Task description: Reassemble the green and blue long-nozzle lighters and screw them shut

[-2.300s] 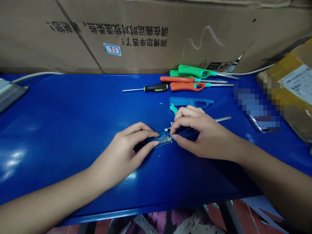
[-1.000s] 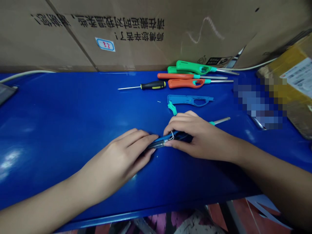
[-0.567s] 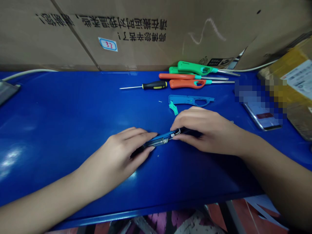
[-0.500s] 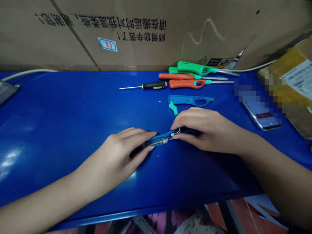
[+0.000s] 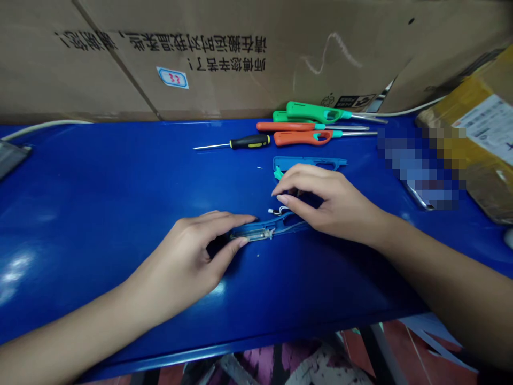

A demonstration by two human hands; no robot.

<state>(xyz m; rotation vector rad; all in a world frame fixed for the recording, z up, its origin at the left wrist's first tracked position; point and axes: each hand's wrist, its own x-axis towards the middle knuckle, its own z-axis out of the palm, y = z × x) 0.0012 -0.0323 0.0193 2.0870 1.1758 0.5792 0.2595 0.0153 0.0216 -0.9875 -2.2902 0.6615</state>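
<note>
My left hand (image 5: 200,248) grips one end of an opened blue lighter shell (image 5: 262,223) between thumb and fingers, low over the table. A clear fuel tank (image 5: 256,234) sits in the shell's near side. My right hand (image 5: 332,195) is just above the shell's other end, thumb and index fingertip close together with a slight gap, and no held thing shows between them. A small black-and-white part with a white wire (image 5: 272,211) lies at the shell's far edge below those fingertips. The teal trigger piece (image 5: 277,172) is partly hidden behind my right hand.
Behind lies the other blue shell half (image 5: 298,162). A black-and-yellow screwdriver (image 5: 250,141), orange lighters (image 5: 302,138) and green lighters (image 5: 312,111) lie before a large cardboard box (image 5: 224,91). A phone (image 5: 419,199), partly blurred, and a taped carton (image 5: 487,182) are at the right.
My right hand has let go of the black-and-white wired part and moved slightly left and up. More of the shell shows now. My left hand keeps its grip, and the view has shifted slightly.
</note>
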